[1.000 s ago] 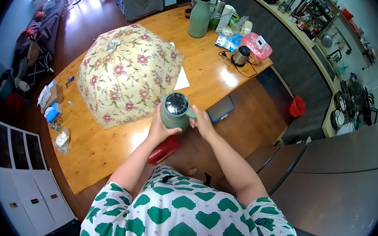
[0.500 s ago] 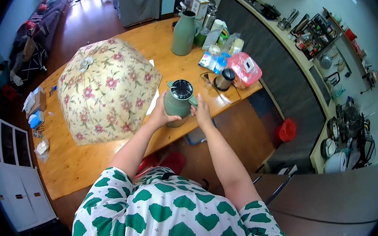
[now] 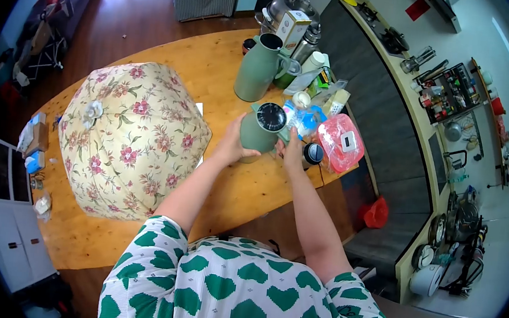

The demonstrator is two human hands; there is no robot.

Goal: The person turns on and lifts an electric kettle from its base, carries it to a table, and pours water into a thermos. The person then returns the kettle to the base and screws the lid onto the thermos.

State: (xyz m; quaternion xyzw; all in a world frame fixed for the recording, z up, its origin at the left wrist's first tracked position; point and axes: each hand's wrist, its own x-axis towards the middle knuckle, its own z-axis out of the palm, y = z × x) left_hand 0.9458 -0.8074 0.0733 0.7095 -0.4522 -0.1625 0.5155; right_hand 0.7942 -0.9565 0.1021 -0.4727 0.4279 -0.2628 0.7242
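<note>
A green thermos jug with a round black top is between my two hands over the wooden table. My left hand wraps its left side, thumb across the front. My right hand is closed at the jug's handle on the right; part of that grip is hidden. Just behind stands a taller green jug with a dark open top. Close by my right hand are a small black-topped appliance and a pink plastic container. To the left lies a domed floral food cover.
On the wooden table, a blue-and-white packet, a white box, a steel flask and a steel pot crowd the back right. A kitchen counter curves along the right, with a red bin below.
Both hands have carried the green thermos jug forward and to the right, nearer the taller jug and the packet. My view has shifted as well. The grip looks the same.
</note>
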